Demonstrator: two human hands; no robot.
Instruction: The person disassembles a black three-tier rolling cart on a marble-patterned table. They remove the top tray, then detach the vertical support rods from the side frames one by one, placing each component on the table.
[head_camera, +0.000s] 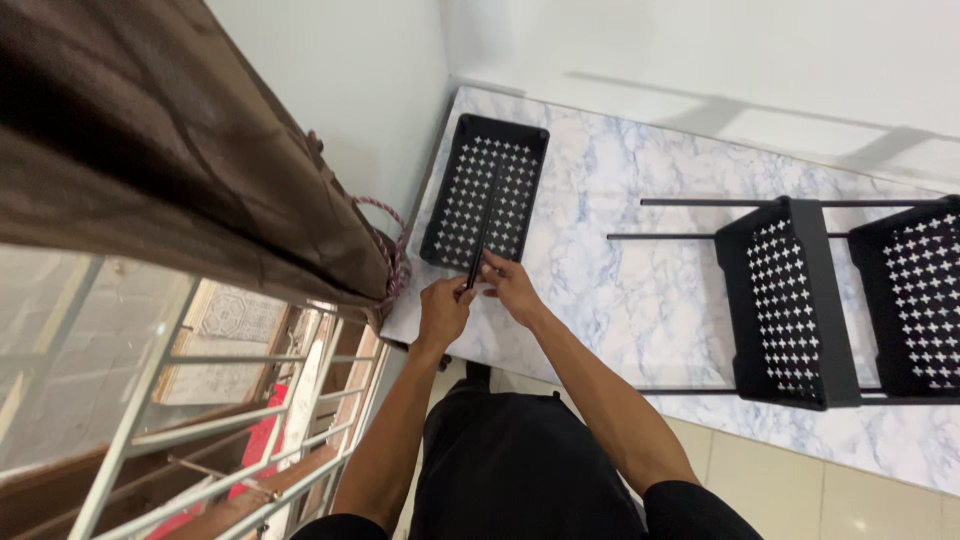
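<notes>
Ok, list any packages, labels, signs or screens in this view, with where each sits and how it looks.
None in view: no package, label, sign or screen.
The nearest things are plain: a black perforated tray on the marble-patterned sheet, a thin black rod held at its near end by the left hand and the right hand, and a partly built black rack lying to the right.

This looks like a room in a home, seen from above beside a window. A brown curtain (180, 150), tied back with a cord, hangs next to a white metal window grille (200, 420), and plain white walls (340, 70) meet in a corner. A marble-patterned mat (640, 250) lies over pale floor tiles (800, 490), with black perforated shelf trays (487, 190) of a household storage rack on it.
</notes>
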